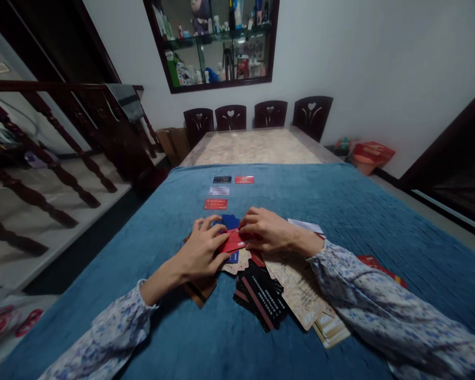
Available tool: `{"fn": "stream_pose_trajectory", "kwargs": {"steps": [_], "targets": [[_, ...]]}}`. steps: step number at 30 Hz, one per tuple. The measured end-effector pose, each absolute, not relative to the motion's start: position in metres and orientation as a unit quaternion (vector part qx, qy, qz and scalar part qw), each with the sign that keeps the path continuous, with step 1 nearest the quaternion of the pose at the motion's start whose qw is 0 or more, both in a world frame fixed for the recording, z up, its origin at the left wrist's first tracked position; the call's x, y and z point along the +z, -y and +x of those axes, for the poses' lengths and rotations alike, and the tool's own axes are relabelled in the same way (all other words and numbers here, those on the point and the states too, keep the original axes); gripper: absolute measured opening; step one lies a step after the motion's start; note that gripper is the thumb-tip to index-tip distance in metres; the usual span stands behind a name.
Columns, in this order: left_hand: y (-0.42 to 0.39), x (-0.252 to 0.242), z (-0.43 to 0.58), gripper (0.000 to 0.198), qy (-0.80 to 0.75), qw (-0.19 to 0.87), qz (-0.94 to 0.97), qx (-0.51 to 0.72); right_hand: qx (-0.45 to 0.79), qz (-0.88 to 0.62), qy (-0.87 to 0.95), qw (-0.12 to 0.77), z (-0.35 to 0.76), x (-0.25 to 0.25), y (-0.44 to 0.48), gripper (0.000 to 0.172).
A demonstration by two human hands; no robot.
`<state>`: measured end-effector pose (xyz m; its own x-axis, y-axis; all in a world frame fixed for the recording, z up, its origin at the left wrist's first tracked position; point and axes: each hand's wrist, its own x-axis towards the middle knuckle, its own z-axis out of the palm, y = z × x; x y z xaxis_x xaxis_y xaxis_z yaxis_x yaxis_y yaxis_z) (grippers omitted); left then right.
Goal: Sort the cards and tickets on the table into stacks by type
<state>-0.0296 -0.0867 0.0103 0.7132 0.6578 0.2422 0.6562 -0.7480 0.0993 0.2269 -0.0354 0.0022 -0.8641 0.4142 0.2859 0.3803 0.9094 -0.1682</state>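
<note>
My left hand (203, 245) curls over the left end of a red card (234, 241), fingertips on its upper side and thumb low by its edge. At the card's other end my right hand (267, 230) grips it with bent fingers. Under and around it lies a loose pile: blue cards (230, 220), black cards with a stripe (261, 298), and large cream cards (296, 287). Gold-toned cards (331, 327) stick out at the lower right, and a brown card (201, 290) lies beneath my left hand. Both palms hide part of the pile.
Farther up the blue cloth (162, 327) lie a black card (222, 180), a red-and-white card (244, 180), a pale card (219, 191) and another red card (216, 204). A red packet (380, 269) is by my right sleeve. Dark chairs (269, 114) stand beyond the table.
</note>
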Motion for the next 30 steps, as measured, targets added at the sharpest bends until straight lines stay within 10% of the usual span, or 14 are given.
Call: {"fn": "stream_pose_trajectory", "kwargs": {"steps": [30], "targets": [[0.083, 0.026, -0.034, 0.026, -0.335, 0.011, 0.917, 0.215, 0.013, -0.195, 0.955, 0.222, 0.224, 0.007, 0.036, 0.029]]}}
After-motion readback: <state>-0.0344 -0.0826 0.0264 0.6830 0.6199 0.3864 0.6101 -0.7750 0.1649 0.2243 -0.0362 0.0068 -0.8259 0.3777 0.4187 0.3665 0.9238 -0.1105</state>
